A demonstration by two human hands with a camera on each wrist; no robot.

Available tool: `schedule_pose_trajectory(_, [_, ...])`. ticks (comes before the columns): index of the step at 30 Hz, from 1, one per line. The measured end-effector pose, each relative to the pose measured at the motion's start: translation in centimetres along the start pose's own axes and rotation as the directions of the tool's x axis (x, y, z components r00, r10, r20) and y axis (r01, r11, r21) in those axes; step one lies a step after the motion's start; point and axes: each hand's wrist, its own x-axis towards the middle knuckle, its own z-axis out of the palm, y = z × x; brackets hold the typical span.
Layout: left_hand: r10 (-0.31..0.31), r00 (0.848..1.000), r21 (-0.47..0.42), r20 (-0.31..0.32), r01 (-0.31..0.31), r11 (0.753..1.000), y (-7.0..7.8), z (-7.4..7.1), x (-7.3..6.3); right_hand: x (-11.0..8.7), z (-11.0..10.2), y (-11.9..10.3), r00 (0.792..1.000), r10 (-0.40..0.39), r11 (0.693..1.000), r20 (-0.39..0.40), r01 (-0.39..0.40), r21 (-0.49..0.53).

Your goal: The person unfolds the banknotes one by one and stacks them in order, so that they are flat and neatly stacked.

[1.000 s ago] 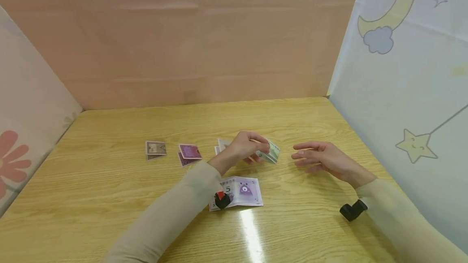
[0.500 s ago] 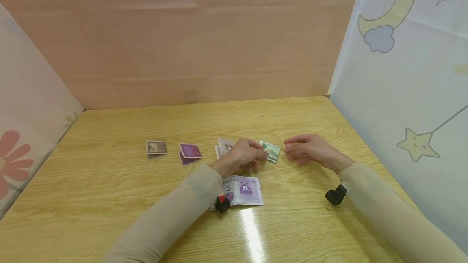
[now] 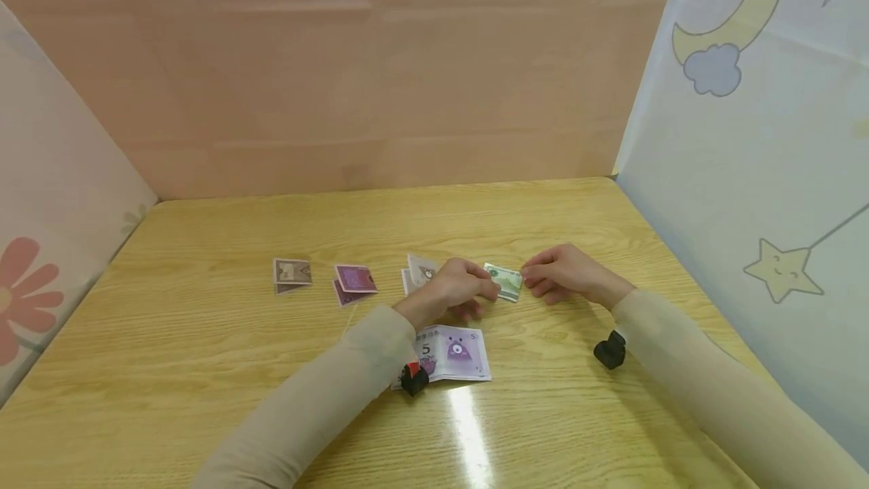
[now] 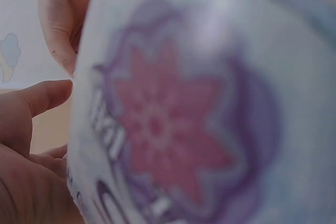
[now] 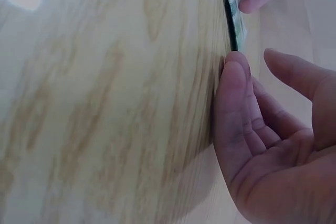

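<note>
A folded green play banknote (image 3: 505, 283) lies on the table between the two hands. The left hand (image 3: 453, 289) is at its left edge, thumb and fingers apart, fingertips touching or very near it. On the other side, the right hand (image 3: 570, 275) has its fingertips at the note's right edge; in the right wrist view its fingers (image 5: 233, 98) meet the note's end while the thumb (image 5: 294, 72) stands apart. Under the left wrist lies a purple 5 banknote (image 3: 456, 353), creased down the middle. That note's flower print (image 4: 168, 124) fills much of the left wrist view, blurred.
Left of the hands stand a folded brown banknote (image 3: 293, 272), a folded magenta banknote (image 3: 356, 280) and a pale folded banknote (image 3: 422, 269), partly hidden by the left hand. The wooden table (image 3: 204, 368) meets cloth-covered walls at the back and both sides.
The left hand has lowered the green note onto the table and its grip has loosened. From the right, the right hand has moved in leftward to the note's edge.
</note>
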Motion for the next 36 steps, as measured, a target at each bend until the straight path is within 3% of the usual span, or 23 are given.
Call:
schedule_pose_trajectory(15, [0.031,0.999,0.049,-0.012,-0.031,0.998,0.3,0.6,-0.2,-0.1,0.6,-0.1,0.997,-0.035,0.999,-0.070,0.035,0.002])
schedule_pose_trajectory(23, [0.051,0.999,0.027,0.014,-0.051,0.998,0.0,0.4,-0.2,-0.3,0.2,-0.1,0.995,-0.033,0.999,-0.099,0.033,-0.006])
schedule_pose_trajectory(29, [0.083,0.996,0.019,0.010,-0.083,0.996,0.5,-0.1,-1.1,-1.2,-0.2,-0.6,0.992,-0.065,0.998,-0.104,0.066,0.004])
schedule_pose_trajectory(36, [0.171,0.985,-0.036,0.004,-0.171,0.985,0.9,-1.2,-3.1,-2.9,-0.6,-1.8,0.984,-0.132,0.990,-0.123,0.136,0.032])
